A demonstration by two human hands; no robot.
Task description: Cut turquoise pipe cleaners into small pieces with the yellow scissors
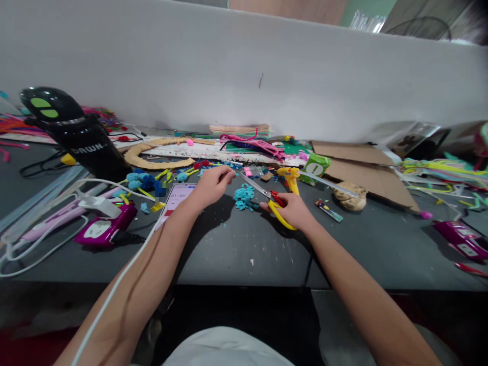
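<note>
On my feed the right hand (294, 211) rests low on the dark worktop (236, 249), its grip closed through the yellow and red handles of the scissors (271, 199). The blades point up and to the left, toward the left hand, and stand slightly apart. The left hand (212, 185) sits just across from them, knuckles up. Its fingertips (230, 175) are bunched together close to the blade tips, so that grip reads as narrow. I cannot tell whether anything small is pinched in it.

Between the two hands, just below the blades, a small heap of teal scraps (244, 197) lies on the worktop, near both hands but touching neither as far as I can see.

Left of the left wrist a phone (177, 195) lies flat with a lit screen showing digits. A white cable (114, 292) runs along the left forearm. Further left are a magenta power strip (107, 226) and a black bottle (78, 137) lying tilted. Just behind the right hand stands a yellow glue gun (290, 177), with a green box (314, 166) beside it. A brown lump (351, 197) lies to the right, in front of flat cardboard (362, 165). Pink pipe cleaners (253, 142) and paper sheets crowd the back edge along the grey wall.
</note>
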